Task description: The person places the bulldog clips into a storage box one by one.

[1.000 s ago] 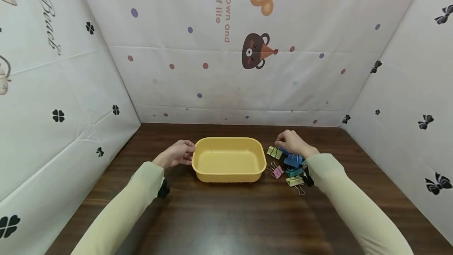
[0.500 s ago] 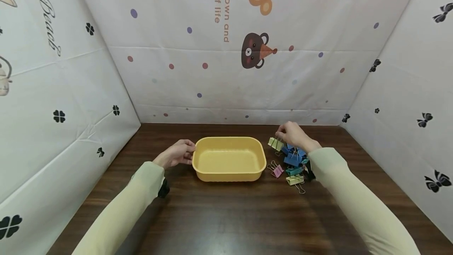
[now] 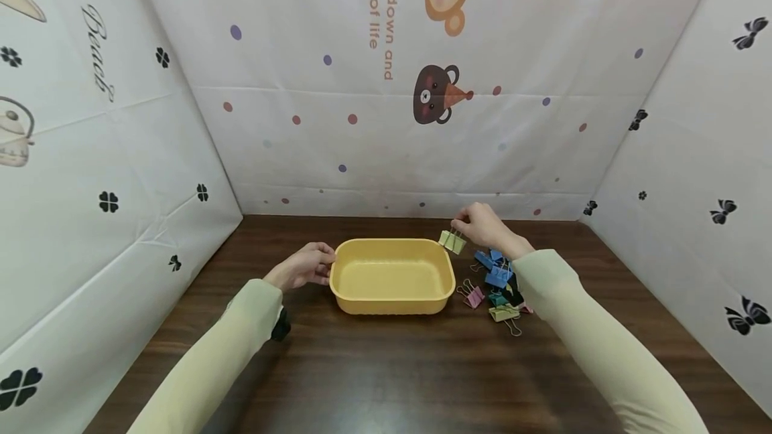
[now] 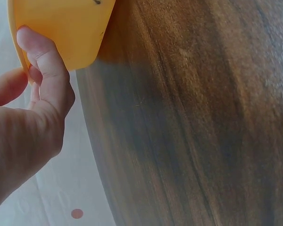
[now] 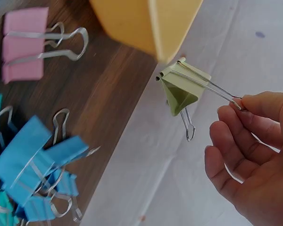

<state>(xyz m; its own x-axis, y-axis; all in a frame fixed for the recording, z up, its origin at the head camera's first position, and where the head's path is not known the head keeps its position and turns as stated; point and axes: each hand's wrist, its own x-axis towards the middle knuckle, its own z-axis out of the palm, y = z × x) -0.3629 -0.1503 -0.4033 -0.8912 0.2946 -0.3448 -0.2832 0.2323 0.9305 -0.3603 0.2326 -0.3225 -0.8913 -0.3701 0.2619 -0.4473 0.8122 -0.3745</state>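
A yellow plastic basin (image 3: 392, 305) stands on the dark wooden table. At its left end my left hand (image 3: 304, 265) pinches the rim between thumb and fingers; the left wrist view shows this hand (image 4: 45, 89) from below. My right hand (image 3: 482, 225) holds a light green binder clip (image 3: 452, 242) up beside the basin's right back corner. In the right wrist view, thumb and forefinger of the hand (image 5: 254, 136) pinch one wire handle of that clip (image 5: 186, 84), and its other handle hangs free. The remaining fingers are loosely curled.
Right of the basin lies a pile of binder clips: blue ones (image 3: 498, 277), a teal one (image 3: 497, 298), another light green one (image 3: 504, 313) and black pieces. A pink clip (image 3: 473, 297) lies nearest the basin. Printed white sheets (image 3: 386, 153) stand behind and at both sides.
My right hand has lifted the light green binder clip off the pile and moved it left toward the basin. The left hand keeps its place at the rim.
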